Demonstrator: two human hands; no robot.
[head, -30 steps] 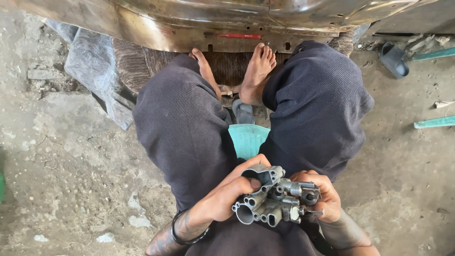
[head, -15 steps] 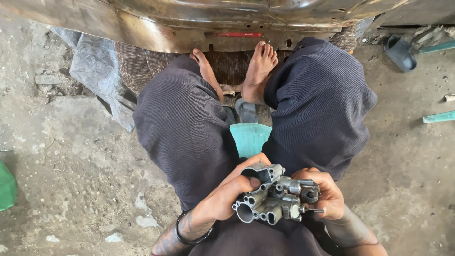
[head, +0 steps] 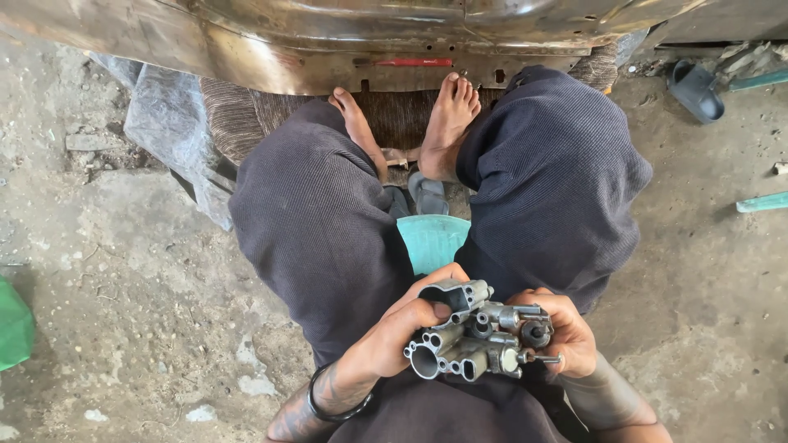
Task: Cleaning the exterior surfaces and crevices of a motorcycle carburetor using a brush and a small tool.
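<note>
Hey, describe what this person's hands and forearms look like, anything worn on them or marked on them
Both hands are bare, with no gloves and no sleeves reaching the forearms. The left hand has a dark band around its wrist, and dark tattoo markings run along that forearm. The right hand shows no band; its forearm also carries dark tattoo markings. No rings are discernible.

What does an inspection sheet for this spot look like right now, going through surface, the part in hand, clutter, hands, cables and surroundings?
Surface: rough, dusty concrete floor with pale patches.
Job's things: grey metal carburettor-like part, with open ports and a small protruding pin, held over the lap.
Clutter: teal stool between the knees; grey plastic sheet; dark sandal; green object at the left edge; teal bars at right.
Hands: left hand grips the part's left side, dark bangle on the wrist; right hand cups its right side.
Cables: nothing seen.
Surroundings: worn metal vehicle panel ahead; bare feet on a brown mat.
</note>
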